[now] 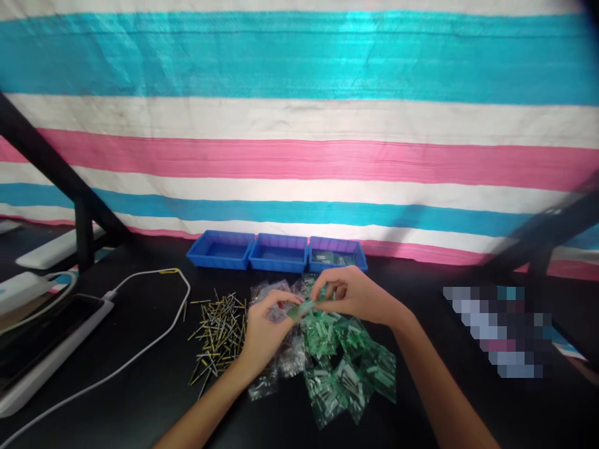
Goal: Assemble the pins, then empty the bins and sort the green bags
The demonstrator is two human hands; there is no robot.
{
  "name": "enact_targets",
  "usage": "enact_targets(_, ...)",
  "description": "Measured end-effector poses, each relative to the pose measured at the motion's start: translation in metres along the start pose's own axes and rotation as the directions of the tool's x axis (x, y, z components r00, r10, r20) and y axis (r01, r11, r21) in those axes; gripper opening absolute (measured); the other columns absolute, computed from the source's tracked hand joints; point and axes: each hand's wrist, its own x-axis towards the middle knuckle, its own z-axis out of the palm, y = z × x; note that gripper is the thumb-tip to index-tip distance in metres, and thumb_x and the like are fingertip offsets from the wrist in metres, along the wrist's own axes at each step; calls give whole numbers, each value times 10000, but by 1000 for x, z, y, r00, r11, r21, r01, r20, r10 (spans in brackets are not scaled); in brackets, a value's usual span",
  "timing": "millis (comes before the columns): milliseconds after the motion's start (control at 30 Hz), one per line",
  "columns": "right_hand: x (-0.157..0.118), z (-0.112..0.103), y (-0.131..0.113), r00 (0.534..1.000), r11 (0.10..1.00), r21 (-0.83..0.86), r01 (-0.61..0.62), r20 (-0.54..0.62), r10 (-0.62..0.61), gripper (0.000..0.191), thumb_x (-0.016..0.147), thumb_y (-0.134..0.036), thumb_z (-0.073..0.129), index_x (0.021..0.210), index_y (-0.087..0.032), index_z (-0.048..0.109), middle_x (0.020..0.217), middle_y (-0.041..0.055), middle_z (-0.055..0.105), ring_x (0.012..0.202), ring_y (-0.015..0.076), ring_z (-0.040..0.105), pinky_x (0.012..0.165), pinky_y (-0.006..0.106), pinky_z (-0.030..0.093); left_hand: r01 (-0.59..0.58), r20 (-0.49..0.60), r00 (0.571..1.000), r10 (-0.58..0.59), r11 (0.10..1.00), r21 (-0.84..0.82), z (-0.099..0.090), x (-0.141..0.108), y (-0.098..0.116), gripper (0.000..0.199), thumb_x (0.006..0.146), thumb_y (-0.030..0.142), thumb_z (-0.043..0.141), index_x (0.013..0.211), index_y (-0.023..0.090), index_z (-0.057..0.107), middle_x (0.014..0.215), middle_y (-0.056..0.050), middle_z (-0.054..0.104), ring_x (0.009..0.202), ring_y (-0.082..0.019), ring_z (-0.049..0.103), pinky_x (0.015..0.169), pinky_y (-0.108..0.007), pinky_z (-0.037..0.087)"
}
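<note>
Between my two hands is a small green plastic bag (302, 308). My left hand (266, 327) pinches its left end, and my right hand (353, 296) grips the right end with curled fingers. Below them spreads a pile of green bags (344, 377) with pale pieces inside. Clear plastic bags (290, 355) lie under and beside my left hand. To the left is a loose heap of thin metal pins (219, 333), silver and yellowish.
Three blue trays stand in a row behind my hands; the right tray (337, 244) holds some bags. A white cable (145, 349) and a white-edged device (51, 368) lie left. A blurred object (496, 333) lies right.
</note>
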Motion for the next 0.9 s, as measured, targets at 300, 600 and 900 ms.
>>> enact_targets(300,0,-5,-2,989,990,-130,52,-130,-69,234,709,-16,535,689,-202,676,1136,26,548,866,136,574,587,205,450,-131,-124,981,146,984,121,-3,0,1,100,726,147,632,727,236,676,1127,-41,606,1027,-226,524,899,-412,411)
enact_targets(600,-5,-3,-4,983,997,-46,-67,-173,58,151,802,-320,586,844,-185,638,626,-12,613,575,116,585,546,221,455,-60,-147,987,66,997,45,1,-3,3,143,806,248,571,712,199,668,1000,-57,616,963,-204,556,873,-365,429)
enact_targets(900,-6,-52,52,677,805,-300,-511,-717,163,260,853,-361,460,969,-222,647,721,18,652,651,167,601,560,249,392,-26,-64,998,20,994,-108,2,-4,11,161,835,230,490,815,189,644,918,-61,596,922,-192,560,782,-300,457)
